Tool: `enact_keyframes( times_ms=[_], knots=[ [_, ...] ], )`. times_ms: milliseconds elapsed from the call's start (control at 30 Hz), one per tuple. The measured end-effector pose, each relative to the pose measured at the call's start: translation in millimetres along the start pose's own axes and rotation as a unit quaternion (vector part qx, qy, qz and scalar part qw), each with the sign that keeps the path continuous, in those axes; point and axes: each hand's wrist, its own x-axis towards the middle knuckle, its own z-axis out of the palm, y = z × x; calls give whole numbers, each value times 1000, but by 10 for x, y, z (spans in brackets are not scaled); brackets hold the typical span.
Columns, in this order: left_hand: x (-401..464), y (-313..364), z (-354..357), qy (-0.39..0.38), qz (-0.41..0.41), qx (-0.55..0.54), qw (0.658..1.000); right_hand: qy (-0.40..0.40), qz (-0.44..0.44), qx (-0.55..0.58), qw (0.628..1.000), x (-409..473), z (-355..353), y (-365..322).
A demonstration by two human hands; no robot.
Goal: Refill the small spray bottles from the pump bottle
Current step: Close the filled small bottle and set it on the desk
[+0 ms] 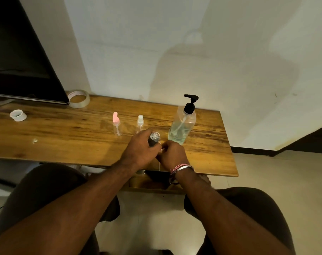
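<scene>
1. My left hand (138, 152) grips an uncapped small spray bottle (154, 138); the fingers curl round its body, and its open neck rises just above them, tilted away from me.
2. My right hand (172, 155) is curled just beside the left, touching it near the bottle's base. It seems to pinch something small, perhaps the removed spray head, but the fingers hide it; I cannot tell what, if anything, they hold.
3. Step in hand, as I judge it: the bottle is opened and ready to be filled. To do this well I should keep the neck upright and steady, bring it close under the pump spout, and press slowly so the liquid does not overshoot the narrow mouth.
4. The pump bottle (182, 126) stands on the surface (64, 137) just beyond my right fingers: clear plastic, black pump head, pale blue-green liquid filling roughly the lower half.
5. Two more small bottles stand beyond my left fingers: a clear-capped bottle (140, 123) near them, and a pink-capped bottle (116, 124) further left. Both look transparent and nearly empty.
</scene>
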Motion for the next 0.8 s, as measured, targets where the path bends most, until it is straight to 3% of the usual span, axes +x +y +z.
enact_keyframes(
  times_ms=[300, 533, 800],
  knots=[
    [151, -239, 89, -8, -24, 20, 999, 14, 24, -134, 991, 447, 378, -44],
    [249, -247, 106, 12, -23, 18, 999, 5, 36, -99, 994, 503, 349, -72],
    [205, -253, 105, 14, -21, 23, 999, 68, 40, 9, 997, 175, -122, -56]
  ],
)
